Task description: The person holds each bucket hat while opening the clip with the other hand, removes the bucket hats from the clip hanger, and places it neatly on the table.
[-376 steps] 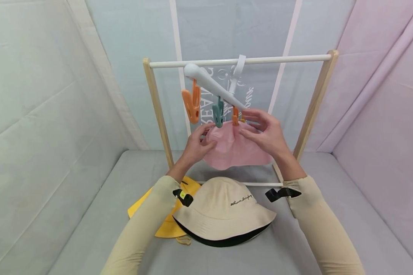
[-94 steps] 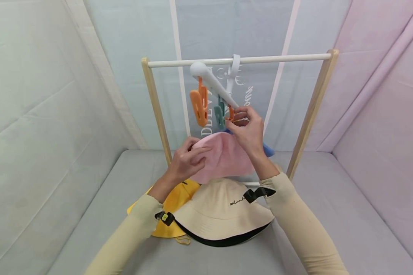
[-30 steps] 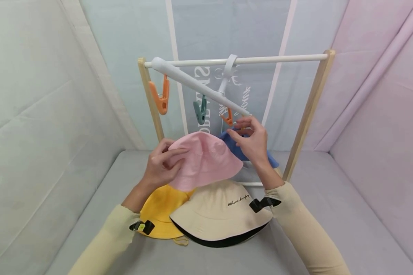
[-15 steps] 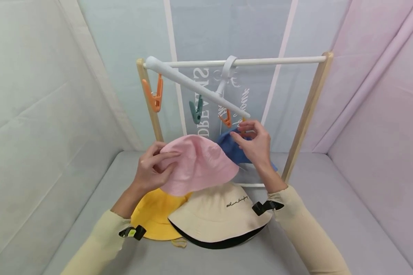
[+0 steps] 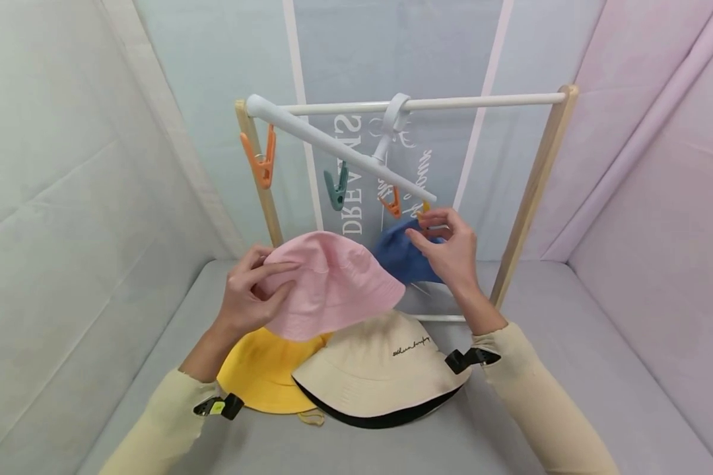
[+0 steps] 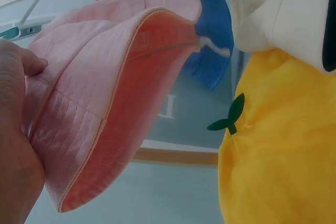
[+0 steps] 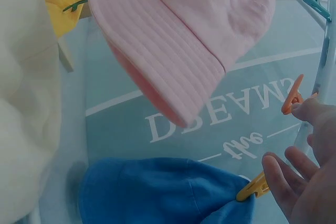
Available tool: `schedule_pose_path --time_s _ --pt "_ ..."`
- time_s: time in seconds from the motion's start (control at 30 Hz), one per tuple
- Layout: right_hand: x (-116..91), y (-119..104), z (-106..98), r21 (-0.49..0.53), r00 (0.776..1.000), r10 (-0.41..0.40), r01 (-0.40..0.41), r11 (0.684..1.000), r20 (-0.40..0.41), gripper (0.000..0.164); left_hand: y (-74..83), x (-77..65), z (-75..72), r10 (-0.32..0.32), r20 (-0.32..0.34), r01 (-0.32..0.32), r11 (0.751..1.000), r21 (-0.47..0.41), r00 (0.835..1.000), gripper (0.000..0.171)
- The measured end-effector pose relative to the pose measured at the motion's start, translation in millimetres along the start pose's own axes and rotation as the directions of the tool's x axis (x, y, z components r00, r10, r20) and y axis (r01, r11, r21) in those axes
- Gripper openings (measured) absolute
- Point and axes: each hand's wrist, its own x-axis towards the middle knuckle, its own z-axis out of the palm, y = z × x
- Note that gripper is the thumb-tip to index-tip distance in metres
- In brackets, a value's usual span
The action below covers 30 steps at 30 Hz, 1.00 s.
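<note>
My left hand pinches the crown of a pink bucket hat between thumb and fingers, in front of the rack. In the left wrist view the hat's inside shows, with a white cord. My right hand is beside a yellow clothespin, its fingers loosely bent and apart. That clothespin grips a blue hat, which hangs from the right end of a pale hanger. An orange clothespin, a green clothespin and another orange clothespin hang along it with no hat.
A cream bucket hat with black lining lies on the grey surface, overlapping a yellow hat with a green sprout. Behind them stands a rack with a white rail and wooden posts. Fabric walls enclose the sides.
The pink hat has come off the orange clothespin and moved left and down in my left hand. The hanger has turned, exposing the blue hat. My right hand has shifted right, away from the orange clothespin.
</note>
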Motion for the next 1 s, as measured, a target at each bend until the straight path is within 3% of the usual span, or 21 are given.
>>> schedule_pose_path --time_s 0.4,0.7,1.0 --pt "-2.7 4.8 -8.5 -0.024 1.0 0.002 -0.002 1.0 -0.002 0.036 3.7 -4.1 -8.6 0.021 0.0 -0.021 1.0 -0.014 1.0 0.037" --pt "-4.7 6.2 -12.2 -0.011 1.0 -0.013 0.013 1.0 -0.01 0.037 8.4 -3.8 -20.3 -0.006 0.005 0.006 0.999 -0.037 1.0 0.036" --pt "-5.7 7.1 -18.8 -0.017 1.0 -0.012 0.012 1.0 -0.02 0.034 11.3 -8.6 -39.6 -0.139 0.025 0.141 0.986 -0.094 0.99 0.028"
